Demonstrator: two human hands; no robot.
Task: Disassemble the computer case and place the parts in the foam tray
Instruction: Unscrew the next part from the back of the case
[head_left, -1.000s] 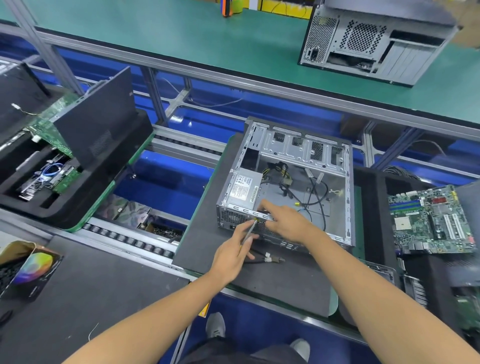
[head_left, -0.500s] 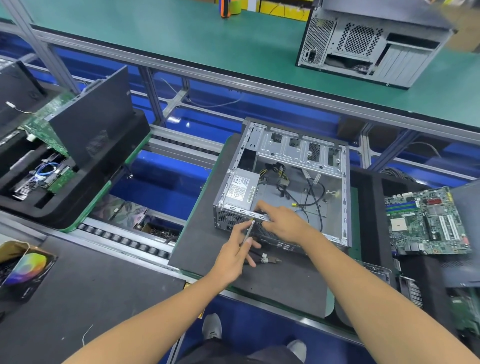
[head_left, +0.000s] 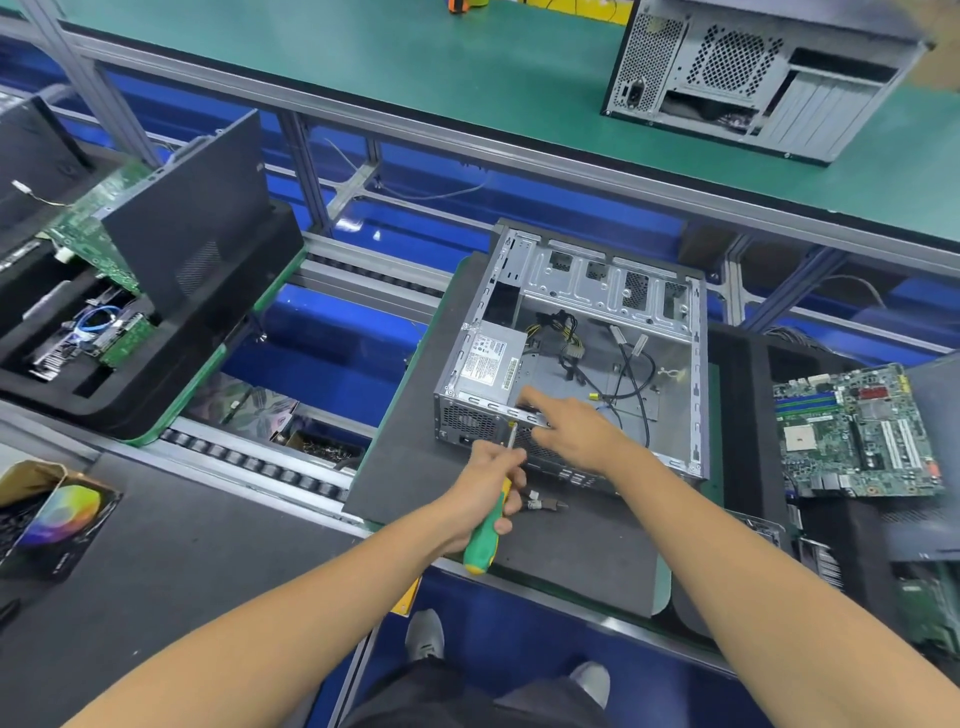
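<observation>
Grey steel makes up the open computer case (head_left: 576, 358), which lies on its side on a dark mat (head_left: 415, 467) at the middle of the desk, its interior facing up. Inside, a silver power supply (head_left: 485, 366) sits at the left end, with loose black and yellow cables (head_left: 597, 358) trailing across the floor of the case. The left hand (head_left: 483, 480) grips a green and yellow screwdriver (head_left: 485, 535), fingers curled round the handle, with the metal shaft pointing up at the near edge of the case. The right hand (head_left: 576, 431) rests on that same near edge, index finger stretched out toward the power supply and the other fingers loosely bent. A black foam tray (head_left: 171, 374) stands well to the left, holding circuit boards and a dark panel. A green motherboard (head_left: 857, 431) lies to the right of the case. A second computer case (head_left: 753, 78) stands on the green far bench.
</observation>
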